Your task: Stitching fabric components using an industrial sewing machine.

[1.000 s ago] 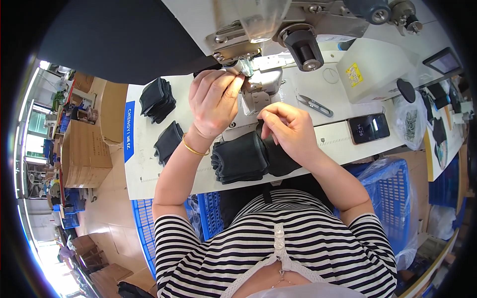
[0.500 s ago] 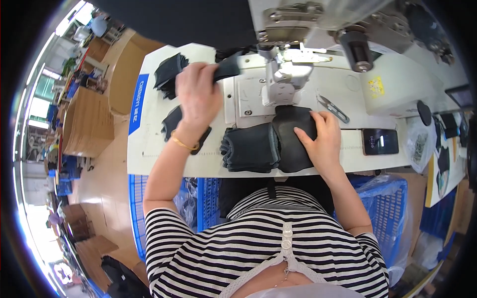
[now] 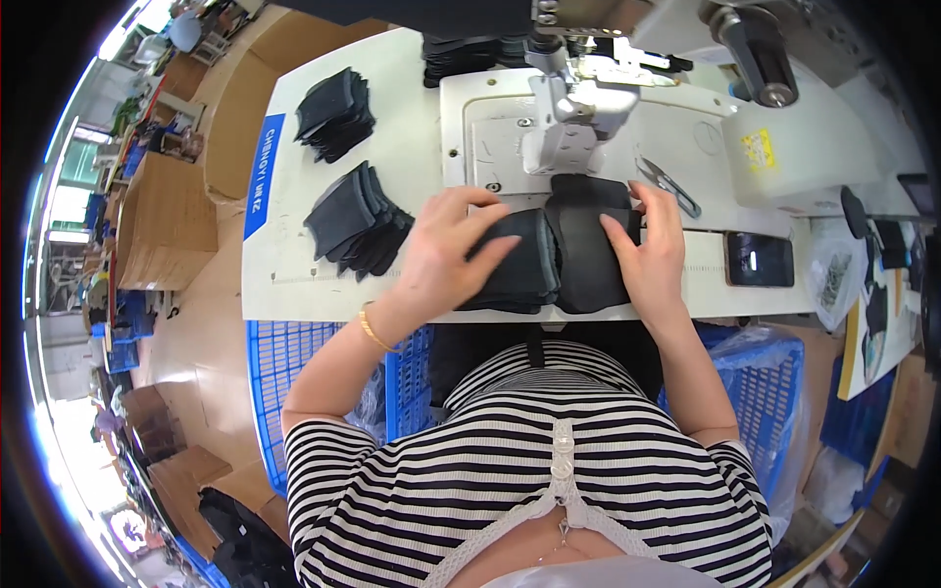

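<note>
My left hand (image 3: 456,250) is over a stack of dark fabric pieces (image 3: 520,265) at the table's front edge, thumb and fingers apart. Nothing shows between them. Right beside that stack lies a smooth black panel (image 3: 591,250), its upper end close to the sewing machine's foot area. My right hand (image 3: 652,250) holds this panel at its right side, with the thumb on top and the other fingers along the edge; the fingertips are partly hidden.
The sewing machine (image 3: 573,122) stands beyond my hands. Two fanned stacks, an upper one (image 3: 335,113) and a lower one (image 3: 360,220), lie at the left. More dark pieces (image 3: 470,59) sit behind. Thread snips (image 3: 669,186) and a phone (image 3: 759,260) are at the right. Blue crates (image 3: 750,387) stand below.
My left hand has come from the far left, where it carried a dark piece, down to the stack near me. That piece is out of its grasp. The right hand stays at the panel.
</note>
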Demonstrator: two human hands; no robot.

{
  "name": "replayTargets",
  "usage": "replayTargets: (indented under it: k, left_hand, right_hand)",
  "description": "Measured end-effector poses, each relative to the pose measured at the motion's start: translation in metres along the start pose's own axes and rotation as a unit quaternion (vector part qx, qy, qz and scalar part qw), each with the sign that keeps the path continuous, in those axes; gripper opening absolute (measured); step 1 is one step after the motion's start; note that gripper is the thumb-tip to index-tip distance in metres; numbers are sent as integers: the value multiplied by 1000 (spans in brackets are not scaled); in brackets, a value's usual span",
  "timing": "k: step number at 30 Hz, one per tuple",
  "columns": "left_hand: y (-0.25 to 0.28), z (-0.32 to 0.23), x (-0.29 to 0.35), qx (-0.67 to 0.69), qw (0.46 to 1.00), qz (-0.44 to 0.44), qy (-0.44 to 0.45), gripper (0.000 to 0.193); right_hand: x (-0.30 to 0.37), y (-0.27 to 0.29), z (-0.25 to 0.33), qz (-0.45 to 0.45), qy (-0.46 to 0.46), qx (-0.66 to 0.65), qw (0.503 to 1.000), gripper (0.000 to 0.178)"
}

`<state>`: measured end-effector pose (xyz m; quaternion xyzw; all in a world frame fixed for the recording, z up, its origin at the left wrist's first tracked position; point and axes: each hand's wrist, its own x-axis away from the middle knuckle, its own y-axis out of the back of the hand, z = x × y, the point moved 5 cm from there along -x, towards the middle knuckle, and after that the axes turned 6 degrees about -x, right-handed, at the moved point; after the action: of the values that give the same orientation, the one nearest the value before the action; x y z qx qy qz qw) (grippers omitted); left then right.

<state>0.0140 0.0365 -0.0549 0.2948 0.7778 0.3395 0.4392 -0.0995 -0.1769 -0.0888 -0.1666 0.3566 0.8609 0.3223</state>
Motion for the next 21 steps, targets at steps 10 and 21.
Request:
replayTargets:
  k: [10,21]
  left_hand:
    - [-43,9,-1,91,982,-50,157,22]
    - [39,-45,-37,284,956,11,72,17]
  right_hand:
    - [11,11,-7,20,-9,39,999,25]
    - [-22,38,54,-24,48,-151,987,15]
